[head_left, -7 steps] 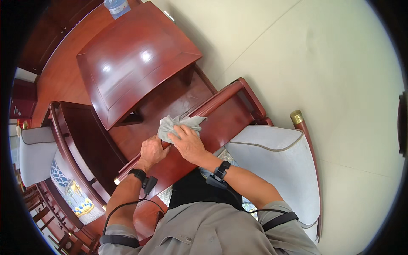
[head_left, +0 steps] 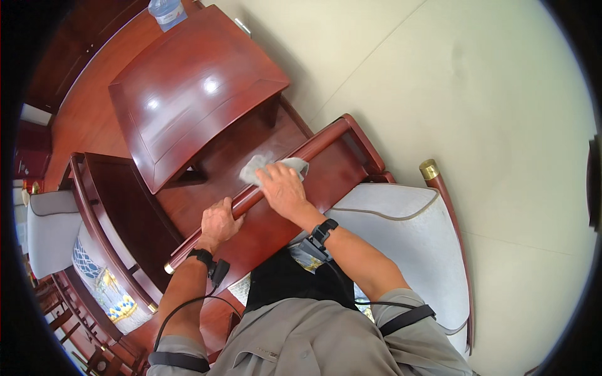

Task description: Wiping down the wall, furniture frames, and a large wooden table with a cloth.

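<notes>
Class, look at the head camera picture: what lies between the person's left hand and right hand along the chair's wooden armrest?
Only a short bare stretch of the red-brown armrest rail separates the left hand from the right hand, which presses a grey cloth.

Crumpled grey cloth [head_left: 271,166] lies on the reddish wooden armrest [head_left: 313,150].
</notes>
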The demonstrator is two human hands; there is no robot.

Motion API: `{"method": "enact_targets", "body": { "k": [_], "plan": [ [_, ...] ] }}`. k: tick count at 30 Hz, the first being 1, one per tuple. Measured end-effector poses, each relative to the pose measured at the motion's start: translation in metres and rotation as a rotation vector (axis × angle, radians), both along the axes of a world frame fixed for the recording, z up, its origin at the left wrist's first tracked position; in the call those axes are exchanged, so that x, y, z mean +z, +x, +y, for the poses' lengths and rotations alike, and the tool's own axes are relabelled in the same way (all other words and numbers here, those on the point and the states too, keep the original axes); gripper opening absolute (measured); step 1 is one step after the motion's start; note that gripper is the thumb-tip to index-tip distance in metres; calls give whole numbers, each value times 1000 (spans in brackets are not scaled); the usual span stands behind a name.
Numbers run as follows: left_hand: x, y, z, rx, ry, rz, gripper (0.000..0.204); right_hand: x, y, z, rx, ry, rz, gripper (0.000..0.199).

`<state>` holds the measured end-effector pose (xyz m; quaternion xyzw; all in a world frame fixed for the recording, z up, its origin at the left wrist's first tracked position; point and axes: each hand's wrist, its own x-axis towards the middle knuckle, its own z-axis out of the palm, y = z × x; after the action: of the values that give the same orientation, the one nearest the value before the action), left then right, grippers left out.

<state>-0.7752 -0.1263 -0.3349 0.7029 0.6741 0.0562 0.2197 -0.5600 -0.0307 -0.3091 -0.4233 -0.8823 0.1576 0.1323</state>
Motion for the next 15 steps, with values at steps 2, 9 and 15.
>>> {"method": "enact_targets", "body": {
  "k": [2, 9, 15],
  "plan": [
    [-2, 0, -3, 9, 1, 11, 43, -3, 12, 13, -173, 48, -23, 45],
    [-7, 4, -2, 7, 25, 32, 42, -18, 85, 72, -559, 183, -10, 50],
    [-12, 3, -4, 16, 69, 38, 42, -22, 105, 113, -769, 177, 139, 43]
  ]
}}
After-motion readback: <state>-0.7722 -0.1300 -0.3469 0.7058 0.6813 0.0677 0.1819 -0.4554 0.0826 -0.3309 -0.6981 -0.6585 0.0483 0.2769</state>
